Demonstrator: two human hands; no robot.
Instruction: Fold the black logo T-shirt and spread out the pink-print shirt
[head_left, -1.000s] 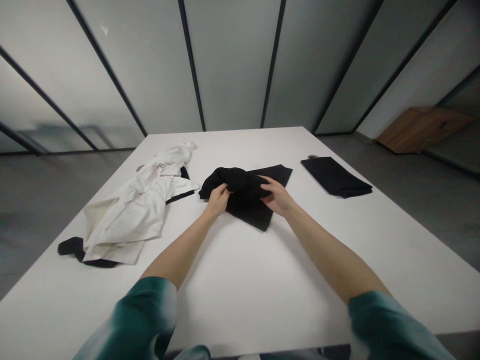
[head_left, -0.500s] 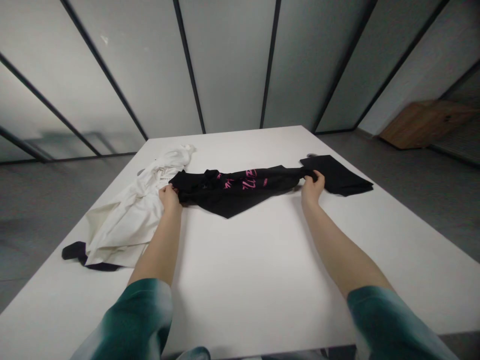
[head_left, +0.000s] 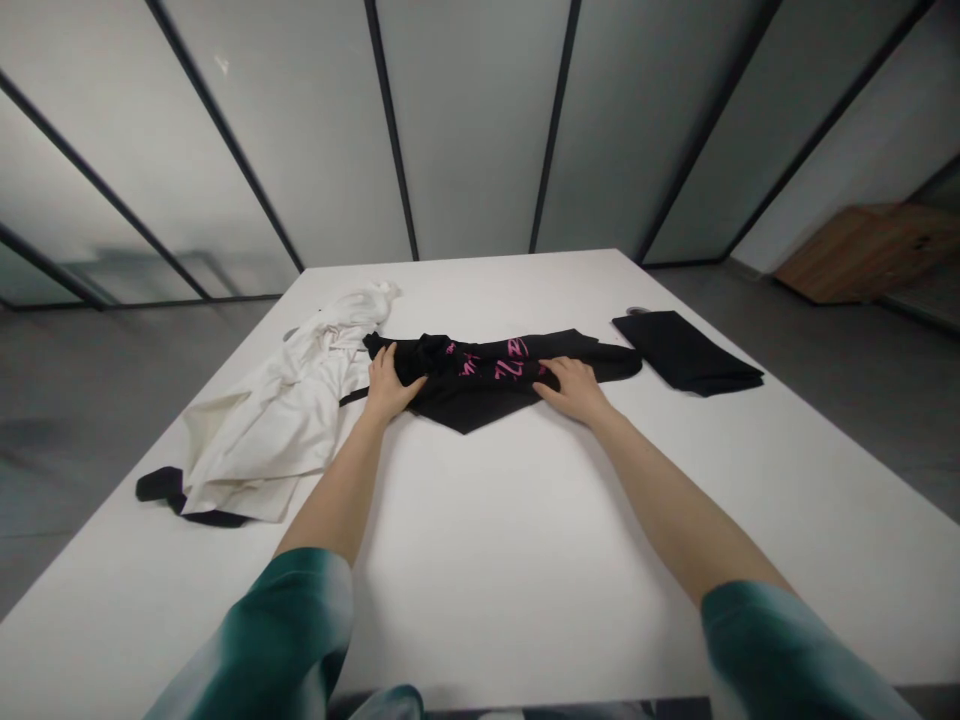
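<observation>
A black garment with pink lettering (head_left: 480,390) lies folded into a long strip across the white table, a pointed corner toward me. My left hand (head_left: 391,385) rests on its left part with thumb and fingers spread. On the right part, my right hand (head_left: 576,388) lies flat, fingers apart, by the end of the lettering. Neither hand grips the cloth. The garment's right end reaches past my right hand.
Crumpled white clothing (head_left: 281,410) lies at the left of the table (head_left: 480,560), with a black piece (head_left: 161,485) poking out beneath it. A neatly folded black cloth (head_left: 686,350) lies at the right. Frosted glass panels stand behind.
Both hands have let go of the garment's two ends and moved inward onto its top. The right end now lies on the table.
</observation>
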